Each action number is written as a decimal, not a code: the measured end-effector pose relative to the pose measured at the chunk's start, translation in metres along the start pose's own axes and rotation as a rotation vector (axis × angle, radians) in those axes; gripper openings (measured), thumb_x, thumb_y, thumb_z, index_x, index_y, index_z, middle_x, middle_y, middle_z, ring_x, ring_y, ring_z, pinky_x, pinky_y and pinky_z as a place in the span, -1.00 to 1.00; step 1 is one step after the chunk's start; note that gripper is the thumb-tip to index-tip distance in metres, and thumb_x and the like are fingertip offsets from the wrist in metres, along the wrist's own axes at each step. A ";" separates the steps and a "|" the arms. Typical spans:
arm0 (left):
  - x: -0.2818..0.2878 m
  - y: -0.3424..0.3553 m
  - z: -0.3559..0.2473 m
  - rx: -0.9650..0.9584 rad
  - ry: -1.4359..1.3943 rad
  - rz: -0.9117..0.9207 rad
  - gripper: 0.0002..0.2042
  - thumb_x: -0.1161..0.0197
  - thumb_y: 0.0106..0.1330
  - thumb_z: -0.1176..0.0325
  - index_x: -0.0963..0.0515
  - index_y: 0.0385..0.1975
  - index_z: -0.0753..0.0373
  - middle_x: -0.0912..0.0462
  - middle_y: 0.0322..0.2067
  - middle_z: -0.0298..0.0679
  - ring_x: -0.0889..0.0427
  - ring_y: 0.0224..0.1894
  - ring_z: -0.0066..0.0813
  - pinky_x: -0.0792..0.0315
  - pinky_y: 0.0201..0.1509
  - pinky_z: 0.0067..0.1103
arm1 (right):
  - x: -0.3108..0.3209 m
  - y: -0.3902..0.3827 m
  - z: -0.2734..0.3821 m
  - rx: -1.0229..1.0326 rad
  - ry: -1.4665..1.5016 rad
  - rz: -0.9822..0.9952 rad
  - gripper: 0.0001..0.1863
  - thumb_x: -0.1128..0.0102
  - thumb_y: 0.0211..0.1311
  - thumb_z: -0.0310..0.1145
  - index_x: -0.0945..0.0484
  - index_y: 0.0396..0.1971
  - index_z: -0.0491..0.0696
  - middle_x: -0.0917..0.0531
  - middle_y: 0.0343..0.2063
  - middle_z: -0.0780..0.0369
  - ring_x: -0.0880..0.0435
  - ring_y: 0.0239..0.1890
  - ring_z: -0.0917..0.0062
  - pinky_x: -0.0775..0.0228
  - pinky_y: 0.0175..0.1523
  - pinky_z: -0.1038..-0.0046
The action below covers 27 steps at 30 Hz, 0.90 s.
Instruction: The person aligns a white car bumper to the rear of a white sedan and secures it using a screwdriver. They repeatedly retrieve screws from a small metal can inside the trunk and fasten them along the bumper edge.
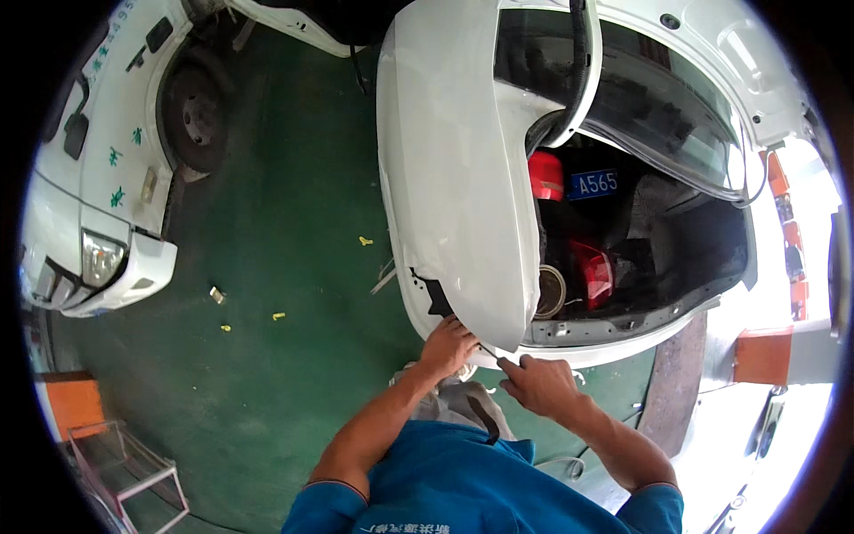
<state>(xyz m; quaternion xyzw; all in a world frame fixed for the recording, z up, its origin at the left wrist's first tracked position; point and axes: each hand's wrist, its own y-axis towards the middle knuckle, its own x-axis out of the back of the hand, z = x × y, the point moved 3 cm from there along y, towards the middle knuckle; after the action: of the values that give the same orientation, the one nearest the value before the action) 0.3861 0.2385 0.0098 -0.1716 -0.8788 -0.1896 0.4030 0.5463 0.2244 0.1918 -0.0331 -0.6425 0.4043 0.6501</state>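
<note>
My right hand (543,386) is closed around the dark handle of a screwdriver-like tool, its thin metal shaft (488,351) angled up and left to the car's rear corner. My left hand (447,347) presses against that corner with bent fingers close to the tool's tip. What its fingertips hold, if anything, I cannot make out. The white rear fender (463,178) rises beyond both hands. Beside my left hand is a dark opening (435,297) in the bodywork, where a light would sit. The white bumper (587,356) curves away to the right.
The open trunk holds a red tail light (594,274), a round tin (550,292), a red container (546,175) and a blue plate (593,184). A white vehicle (111,205) stands left. Yellow bits (366,241) lie on the green floor (285,196). A metal frame (147,481) is lower left.
</note>
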 end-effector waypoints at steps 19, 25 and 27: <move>-0.012 0.037 0.043 -0.399 -0.017 0.028 -0.73 -0.26 0.18 0.26 -0.65 -0.15 0.21 -0.69 -0.23 -0.14 -0.64 -0.14 -0.13 -0.51 -0.09 -0.29 | -0.014 0.031 0.060 -1.006 1.341 -0.296 -0.56 -0.20 0.30 -0.21 -0.53 0.06 -0.18 -0.62 -0.45 0.16 -0.60 -0.57 0.52 -0.41 -0.49 0.44; 0.004 0.039 0.046 -0.356 -0.039 0.060 -0.70 -0.29 0.12 0.33 -0.65 -0.15 0.28 -0.69 -0.18 -0.06 -0.64 -0.06 -0.09 -0.43 0.14 -0.26 | -0.005 0.054 0.074 -0.591 0.239 0.037 -0.67 -0.10 0.28 -0.31 -0.57 0.01 -0.08 -0.68 -0.24 -0.02 -0.71 -0.27 0.18 -0.54 -0.27 0.16; 0.006 0.040 0.042 -0.355 -0.074 0.073 -0.69 -0.27 0.12 0.35 -0.64 -0.14 0.30 -0.69 -0.18 -0.05 -0.63 -0.07 -0.07 -0.43 0.12 -0.25 | -0.028 0.051 0.060 -0.698 0.428 -0.115 -0.65 -0.13 0.28 -0.30 -0.58 0.02 -0.07 -0.67 -0.25 -0.04 -0.70 -0.35 0.19 -0.50 -0.34 0.16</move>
<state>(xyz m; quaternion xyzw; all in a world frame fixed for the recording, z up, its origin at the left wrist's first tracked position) 0.3738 0.2937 -0.0034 -0.2788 -0.8389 -0.3205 0.3404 0.4738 0.2141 0.1502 -0.2989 -0.5921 0.1093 0.7403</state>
